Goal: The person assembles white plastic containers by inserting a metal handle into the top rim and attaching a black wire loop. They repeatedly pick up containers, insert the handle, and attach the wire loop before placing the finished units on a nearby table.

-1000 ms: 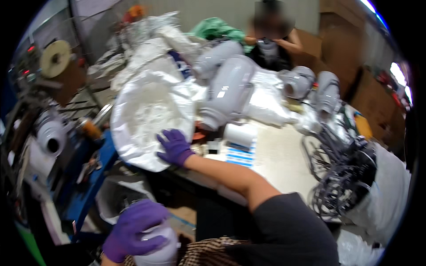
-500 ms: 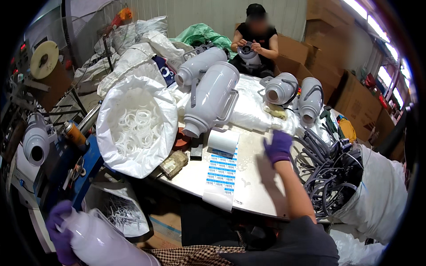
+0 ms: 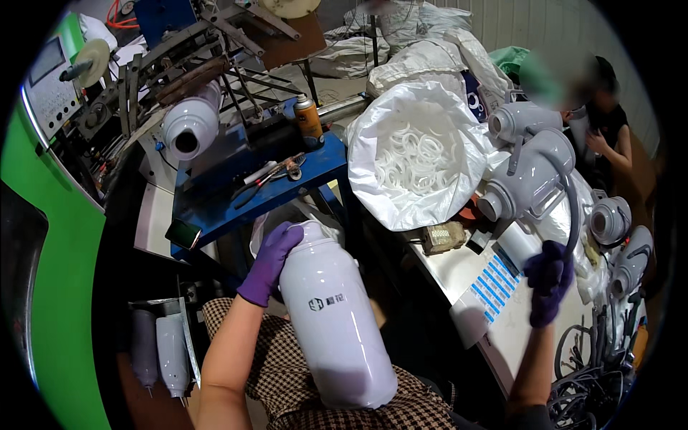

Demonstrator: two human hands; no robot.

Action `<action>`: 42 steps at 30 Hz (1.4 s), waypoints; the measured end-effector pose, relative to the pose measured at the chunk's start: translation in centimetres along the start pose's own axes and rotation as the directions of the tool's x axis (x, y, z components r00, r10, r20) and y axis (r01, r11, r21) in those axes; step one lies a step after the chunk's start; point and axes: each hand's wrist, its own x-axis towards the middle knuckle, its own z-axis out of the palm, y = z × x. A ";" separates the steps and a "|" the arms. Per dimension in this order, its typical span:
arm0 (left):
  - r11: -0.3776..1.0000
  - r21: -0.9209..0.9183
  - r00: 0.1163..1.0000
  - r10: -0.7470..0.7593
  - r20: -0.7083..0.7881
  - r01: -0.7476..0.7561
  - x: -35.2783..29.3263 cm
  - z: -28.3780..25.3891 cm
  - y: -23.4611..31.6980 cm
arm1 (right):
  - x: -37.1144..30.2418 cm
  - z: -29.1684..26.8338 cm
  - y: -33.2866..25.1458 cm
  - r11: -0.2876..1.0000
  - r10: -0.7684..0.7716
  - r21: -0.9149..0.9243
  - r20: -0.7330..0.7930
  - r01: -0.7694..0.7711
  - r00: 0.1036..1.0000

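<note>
gripping the flask (image 3: pixel 335 322) near its neck, the left hand (image 3: pixel 272 264) was partly curled; the flask leaned on the person's lap (image 3: pixel 276 373). the right hand (image 3: pixel 548 283), fingers closed, held a strap (image 3: pixel 572 197) over the table (image 3: pixel 446 271).

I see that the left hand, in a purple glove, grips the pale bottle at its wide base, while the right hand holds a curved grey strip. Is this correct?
Not quite: the head view shows the purple-gloved left hand at the narrow neck end of the pale bottle, not at its wide base. The right hand does hold a curved grey strip.
</note>
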 end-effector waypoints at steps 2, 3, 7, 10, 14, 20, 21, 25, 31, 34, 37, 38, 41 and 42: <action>0.995 -0.092 0.998 0.047 0.051 -0.043 0.0 1.2 1.2 | 2.3 9.8 -2.4 0.941 0.127 0.292 0.173 -0.174 0.977; 0.990 -0.124 0.996 0.074 0.053 -0.067 -0.6 1.3 2.0 | 3.2 15.1 -3.0 0.856 0.192 0.421 0.277 -0.298 0.942; 0.986 -0.077 0.987 0.153 0.059 -0.148 -2.3 1.4 4.0 | 5.0 28.1 -2.8 0.629 0.411 0.488 0.453 -0.605 0.791; 0.973 -0.079 0.976 0.218 0.006 -0.217 -3.5 1.4 4.4 | 5.5 29.9 -1.0 0.159 0.370 0.586 0.711 -0.795 0.598; 0.964 -0.130 0.972 0.235 -0.001 -0.233 -4.4 0.3 3.9 | 6.3 31.1 -1.9 0.470 0.267 0.481 0.722 -0.740 0.639; 0.947 -0.220 0.967 0.250 0.051 -0.233 -3.6 -0.7 2.4 | 3.9 29.2 -6.6 0.559 -0.823 0.321 0.328 0.764 0.464; 0.941 -0.242 0.962 0.262 0.079 -0.237 -3.6 -0.5 2.5 | 3.3 29.2 -7.8 0.378 -0.921 0.385 0.247 0.842 0.301; 0.944 -0.227 0.955 0.270 0.119 -0.239 -4.0 0.0 3.6 | 3.4 30.9 -7.8 0.871 -0.459 0.353 0.341 0.341 0.820; 0.819 -0.420 0.920 0.329 -0.215 -0.391 -4.1 0.6 3.0 | 4.4 33.8 -0.8 0.654 0.344 0.444 0.546 -0.612 0.764; 0.601 -0.650 0.883 0.263 -0.389 -0.465 -2.3 -0.2 -1.0 | 4.4 34.0 1.8 0.409 0.302 0.526 0.693 -0.746 0.654; 0.345 -0.846 0.909 0.246 -0.338 -0.408 -2.7 0.3 -1.0 | 3.5 33.5 3.4 0.248 0.104 0.596 0.767 -0.763 0.633; 0.300 -0.905 0.944 0.227 -0.241 -0.303 -3.5 0.0 0.5 | 3.4 33.5 3.1 0.314 0.109 0.614 0.734 -0.724 0.670; 0.474 -0.827 0.946 0.256 -0.200 -0.303 -3.7 -0.1 1.6 | 2.7 33.9 2.4 0.437 0.139 0.627 0.662 -0.645 0.737; 0.580 -0.737 0.934 0.280 -0.222 -0.349 -3.8 0.1 1.8 | 2.6 33.9 2.1 0.499 0.106 0.637 0.628 -0.588 0.771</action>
